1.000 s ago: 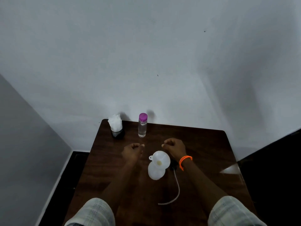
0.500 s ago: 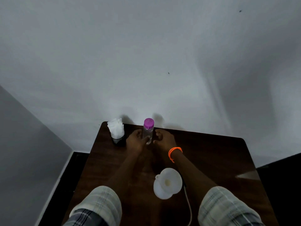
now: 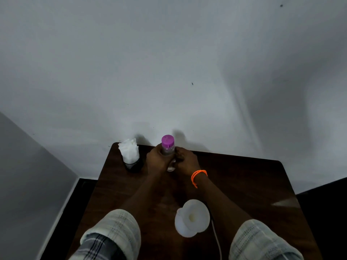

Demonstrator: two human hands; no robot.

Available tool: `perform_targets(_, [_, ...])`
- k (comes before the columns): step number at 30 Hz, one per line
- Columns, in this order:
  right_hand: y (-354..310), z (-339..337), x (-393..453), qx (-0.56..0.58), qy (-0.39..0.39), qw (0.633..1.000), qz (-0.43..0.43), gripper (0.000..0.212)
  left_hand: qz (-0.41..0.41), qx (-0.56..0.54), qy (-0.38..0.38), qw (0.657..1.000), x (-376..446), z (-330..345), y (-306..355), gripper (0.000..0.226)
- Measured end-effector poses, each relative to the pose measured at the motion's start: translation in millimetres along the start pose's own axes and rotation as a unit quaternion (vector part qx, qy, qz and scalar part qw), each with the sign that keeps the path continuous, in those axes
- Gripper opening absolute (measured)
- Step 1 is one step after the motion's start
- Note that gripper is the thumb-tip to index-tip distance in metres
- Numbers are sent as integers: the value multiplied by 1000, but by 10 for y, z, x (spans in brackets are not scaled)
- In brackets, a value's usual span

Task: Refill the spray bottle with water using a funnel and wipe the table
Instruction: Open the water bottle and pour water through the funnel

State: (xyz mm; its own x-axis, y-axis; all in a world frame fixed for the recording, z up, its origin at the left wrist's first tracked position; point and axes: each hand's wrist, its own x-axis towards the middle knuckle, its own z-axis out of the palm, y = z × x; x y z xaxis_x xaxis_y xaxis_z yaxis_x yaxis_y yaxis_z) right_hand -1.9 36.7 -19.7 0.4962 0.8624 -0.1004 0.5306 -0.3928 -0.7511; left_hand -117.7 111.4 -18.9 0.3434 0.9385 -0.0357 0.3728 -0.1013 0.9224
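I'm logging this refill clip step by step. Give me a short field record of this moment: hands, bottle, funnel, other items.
left hand: grips the water bottle from its left side
right hand: grips the same bottle from its right side
water bottle: clear, upright, at the table's far edge
cap: purple, on the bottle
funnel: white, seated in a white spray bottle, near edge, untouched
tissue holder: dark, with white tissues, far left corner
table: dark wood

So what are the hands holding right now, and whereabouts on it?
Both hands, left and right, hold the clear bottle round its body, below the purple cap.
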Motion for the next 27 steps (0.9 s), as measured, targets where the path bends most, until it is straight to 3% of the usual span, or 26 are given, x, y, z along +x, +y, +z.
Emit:
perform_targets(6, [-292,-396,-142,97,36,994,-24,55,36,2,1,999,-60,-158,524,35])
perform_targets(10, [-564,-680,-378,129,87,987,-46,45,67,-5,-15,998,-217,-293,909,40])
perform_targets(12, [-645,-809,-504,151,99,982,-52,41,68,-20,-50,996,-281,-383,1086,45])
perform_targets(17, [-720,-1143,-846,197,98,974,-55,41,11,-150,-232,961,-384,-708,1438,44])
perform_targets(22, [-886,-1486,-1232,197,84,974,-67,35,89,-218,-248,940,-678,-924,1839,53])
perform_targets(27, [-1030,-1666,-1571,197,59,975,-85,35,115,-249,-290,917,-924,-963,2120,60])
